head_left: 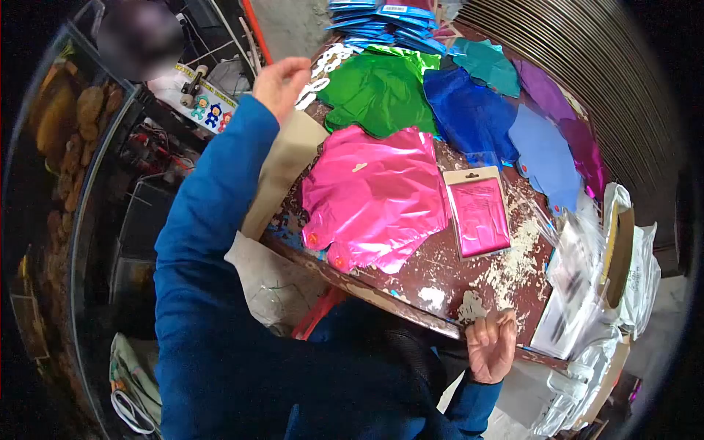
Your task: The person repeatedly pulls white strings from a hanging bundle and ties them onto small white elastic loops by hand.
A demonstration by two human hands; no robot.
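Note:
My left hand [281, 88] is raised at the table's back left, beside white ring-shaped pieces [321, 73]; its fingers are bent, and whether they hold anything is unclear. At the table's front edge rests my right hand [492, 345], fingers curled in, their contents hidden. Between the hands lies a flat pink foil sheet [374, 198] with a small hang-tab piece [359, 168] on top. A clear packet with folded pink foil [479, 216] is right of it. Green foil [385, 92] lies behind the pink one, with dark blue foil [469, 114] to its right.
Stacked blue packets [385, 22] stand at the back. Teal [488, 66], light blue [546, 158] and purple foils [546, 92] lie along the right. Clear plastic bags [576, 271] cover the right edge. Beige card [286, 172] sits at the left edge, near a glass tank [66, 147].

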